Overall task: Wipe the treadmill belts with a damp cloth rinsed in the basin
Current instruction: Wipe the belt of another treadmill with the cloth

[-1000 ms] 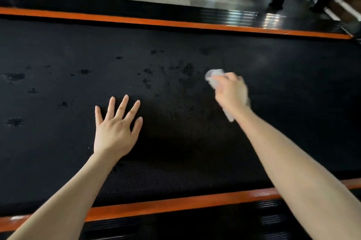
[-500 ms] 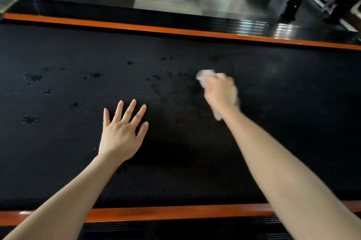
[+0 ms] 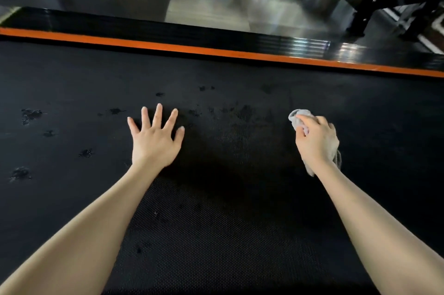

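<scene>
Your left hand [image 3: 155,141] lies flat, fingers spread wide, on the belt [image 3: 228,222]; at centre right your right hand [image 3: 316,141] grips the cloth [image 3: 296,119].

Wide open belt [image 3: 240,222] between the flat left hand [image 3: 153,143] and the right hand [image 3: 314,141] gripping a cloth [image 3: 296,118]. More bare belt out to both sides. Low orange strip [image 3: 216,51] along the far edge.
</scene>
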`<state>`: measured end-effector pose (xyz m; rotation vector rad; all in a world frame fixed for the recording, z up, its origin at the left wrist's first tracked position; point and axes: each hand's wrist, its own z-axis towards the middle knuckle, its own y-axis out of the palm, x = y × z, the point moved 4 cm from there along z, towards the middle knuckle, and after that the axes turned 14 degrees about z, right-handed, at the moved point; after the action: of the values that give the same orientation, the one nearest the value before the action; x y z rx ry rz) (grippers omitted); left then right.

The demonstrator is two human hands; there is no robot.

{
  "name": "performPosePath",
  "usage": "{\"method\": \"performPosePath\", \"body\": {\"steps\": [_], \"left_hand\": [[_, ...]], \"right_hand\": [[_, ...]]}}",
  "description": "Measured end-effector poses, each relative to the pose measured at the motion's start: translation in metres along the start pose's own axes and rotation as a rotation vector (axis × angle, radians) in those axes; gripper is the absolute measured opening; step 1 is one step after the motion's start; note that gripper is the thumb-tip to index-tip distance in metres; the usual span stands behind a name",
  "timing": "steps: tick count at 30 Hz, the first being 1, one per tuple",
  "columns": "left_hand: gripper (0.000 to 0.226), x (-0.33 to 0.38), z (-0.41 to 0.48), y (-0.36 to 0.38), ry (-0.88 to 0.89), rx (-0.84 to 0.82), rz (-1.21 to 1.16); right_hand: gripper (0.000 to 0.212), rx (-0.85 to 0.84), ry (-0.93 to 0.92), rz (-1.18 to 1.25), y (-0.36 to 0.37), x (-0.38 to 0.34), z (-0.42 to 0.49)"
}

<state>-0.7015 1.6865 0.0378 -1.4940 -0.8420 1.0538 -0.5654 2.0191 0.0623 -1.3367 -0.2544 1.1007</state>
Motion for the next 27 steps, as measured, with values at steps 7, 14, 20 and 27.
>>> {"method": "performPosePath", "body": {"steps": [7, 14, 20, 27], "left_hand": [[0.070, -0.002, 0.003, 0.006, -0.046, 0.090, -0.064], [0.068, -0.006, 0.001, 0.007, -0.027, 0.076, -0.089], [0.077, -0.004, 0.001, 0.007, -0.052, 0.087, -0.064], [0.081, -0.001, 0.001, 0.006, -0.065, 0.074, -0.039]], "right_hand": [[0.029, -0.163, -0.315, 0.149, 0.081, -0.173, -0.006], [0.031, -0.155, -0.359, 0.083, 0.075, -0.129, 0.030], [0.036, -0.105, -0.194, 0.012, 0.039, -0.038, 0.077], [0.023, -0.107, -0.118, 0.256, 0.049, -0.071, 0.061]]}}
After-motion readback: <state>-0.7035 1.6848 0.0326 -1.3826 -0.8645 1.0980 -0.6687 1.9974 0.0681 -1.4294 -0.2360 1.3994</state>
